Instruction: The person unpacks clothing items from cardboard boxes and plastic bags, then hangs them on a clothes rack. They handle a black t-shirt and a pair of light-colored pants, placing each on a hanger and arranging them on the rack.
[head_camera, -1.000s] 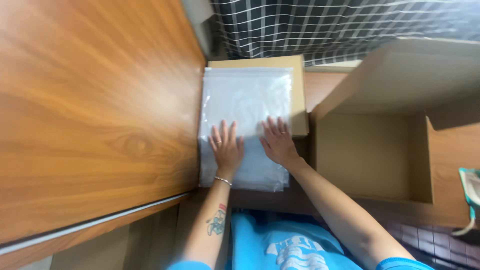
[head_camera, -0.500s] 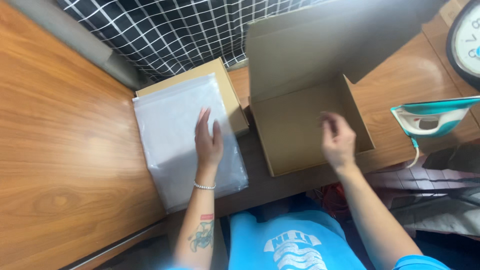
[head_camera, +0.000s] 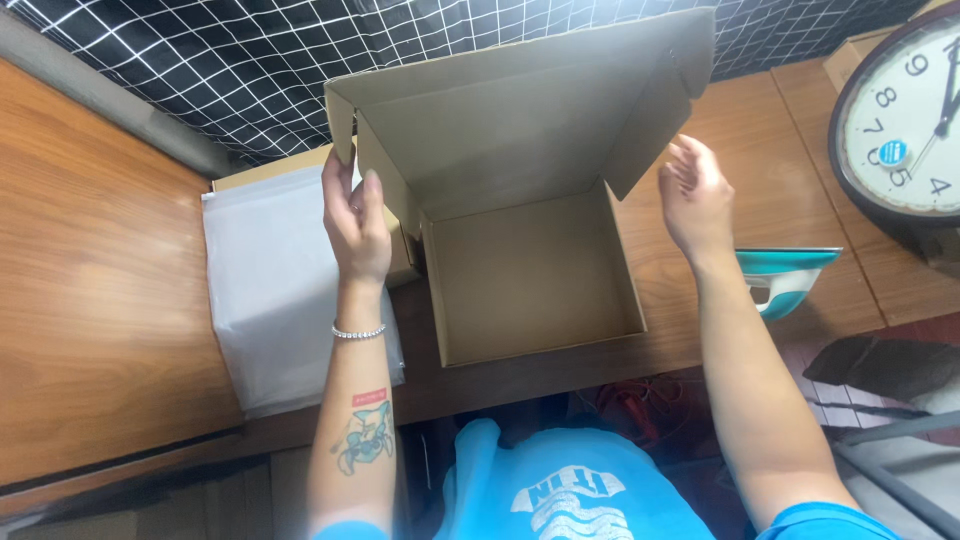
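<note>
An open brown cardboard box (head_camera: 530, 270) stands on the wooden table in front of me, its lid flap raised toward the back. My left hand (head_camera: 353, 222) is at the box's left side flap, fingers straight and touching its edge. My right hand (head_camera: 692, 195) hovers open beside the right side flap, just off it. A white translucent plastic bag (head_camera: 275, 300) lies flat to the left of the box, on top of a flat brown cardboard piece (head_camera: 262, 172).
A black cloth with a white grid (head_camera: 200, 60) hangs behind the table. A round wall clock (head_camera: 905, 120) lies at the far right. A teal and white iron (head_camera: 785, 275) sits right of the box. The table's front edge is near my body.
Both hands left the white bag and moved right to the box. The left hand now touches the left flap, the right hand is at the right flap. The view has swung right.
</note>
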